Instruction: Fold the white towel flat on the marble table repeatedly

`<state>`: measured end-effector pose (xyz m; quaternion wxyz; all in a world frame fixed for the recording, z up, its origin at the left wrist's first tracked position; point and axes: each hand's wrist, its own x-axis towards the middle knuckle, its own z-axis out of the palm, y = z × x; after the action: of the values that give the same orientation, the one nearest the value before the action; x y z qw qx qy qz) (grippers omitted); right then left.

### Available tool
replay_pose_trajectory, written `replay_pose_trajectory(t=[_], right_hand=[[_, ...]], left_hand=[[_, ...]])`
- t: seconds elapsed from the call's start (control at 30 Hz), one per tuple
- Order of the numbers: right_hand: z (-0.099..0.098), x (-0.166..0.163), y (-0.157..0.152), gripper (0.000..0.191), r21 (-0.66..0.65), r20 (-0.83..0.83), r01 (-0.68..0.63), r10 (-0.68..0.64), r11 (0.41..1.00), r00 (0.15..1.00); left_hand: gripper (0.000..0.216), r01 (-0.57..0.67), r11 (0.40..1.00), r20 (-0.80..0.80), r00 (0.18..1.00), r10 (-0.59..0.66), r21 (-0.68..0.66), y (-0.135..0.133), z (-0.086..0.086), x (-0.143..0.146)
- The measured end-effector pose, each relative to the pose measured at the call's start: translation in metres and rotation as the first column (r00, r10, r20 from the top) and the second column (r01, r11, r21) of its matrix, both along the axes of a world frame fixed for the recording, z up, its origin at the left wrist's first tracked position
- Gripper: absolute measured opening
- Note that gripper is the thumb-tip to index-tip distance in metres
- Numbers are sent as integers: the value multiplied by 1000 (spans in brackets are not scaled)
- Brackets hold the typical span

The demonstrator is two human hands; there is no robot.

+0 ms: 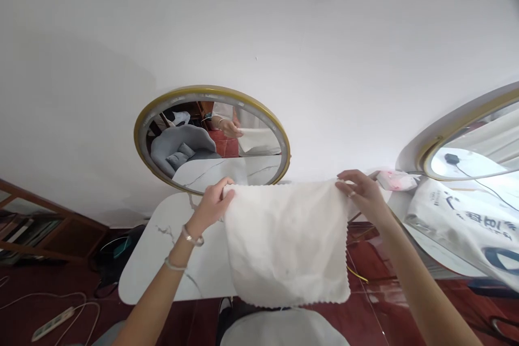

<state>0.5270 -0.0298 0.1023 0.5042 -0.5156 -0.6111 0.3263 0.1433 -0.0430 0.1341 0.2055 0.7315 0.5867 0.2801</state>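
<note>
- Cloth, white and fluffy with a wavy edge, hangs flat in the air, spread wide in front of the person.
- The left hand pinches the top left corner, with its fingers closed tight on the cloth.
- The right hand pinches the top right corner the same way, thumb and fingers closed on it.
- Two bracelets sit on the left wrist.
- A white table with grey lines stands behind the cloth, and the cloth hides its middle part.
- A round mirror with a gold rim leans on the white wall, just behind the table. It shows a hand, the cloth and a grey chair.
- A pink pack lies just past the right hand.
- A white bag with dark letters lies to the right, under a second mirror.
- A wooden shelf stands far to the left.
- A plug strip and its wires lie on the red floor.
</note>
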Motion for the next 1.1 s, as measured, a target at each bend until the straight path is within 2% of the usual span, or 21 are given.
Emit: replay_pose_trajectory(t=[0.1, 0.17, 0.27, 0.37, 0.43, 0.53, 0.63, 0.77, 0.9, 1.1], right_hand=[[-44, -4, 35, 40, -27, 62, 122, -120, 992, 991], [-77, -11, 41, 39, 42, 125, 268, -271, 962, 954], [-129, -26, 21, 36, 133, 249, 268, -294, 954, 923], [-184, -47, -19, 33, 75, 378, 146, -163, 986, 911], [-219, -61, -45, 34, 40, 472, 82, -91, 996, 877], [-258, -80, -71, 43, 67, 644, 93, -114, 993, 756], [-275, -89, -77, 57, 98, 759, 113, -148, 989, 635], [-275, -86, -61, 67, 138, 776, 148, -200, 979, 598], [-276, -76, -32, 66, 154, 800, 153, -214, 976, 561], [-279, -66, 20, 50, 140, 841, 183, -214, 973, 497]], left_hand=[[26, -79, 974, -117, 988, 105, 212, 18, -32, 24], [35, -26, 951, -175, 981, 83, 308, 14, -60, 41], [38, 93, 971, -222, 974, -43, 219, -11, -115, 61], [40, 72, 996, -230, 972, -58, 52, -42, -181, 72], [42, 61, 998, -249, 967, -61, -8, -56, -221, 76], [49, 100, 995, -272, 957, -99, -10, -62, -262, 83], [54, 90, 996, -299, 950, -88, -8, -52, -277, 92], [52, -1, 1000, -317, 948, 3, 7, -26, -278, 111], [54, 44, 997, -329, 944, -22, 60, 4, -283, 127], [56, 39, 996, -347, 938, -8, 82, 55, -290, 143]])
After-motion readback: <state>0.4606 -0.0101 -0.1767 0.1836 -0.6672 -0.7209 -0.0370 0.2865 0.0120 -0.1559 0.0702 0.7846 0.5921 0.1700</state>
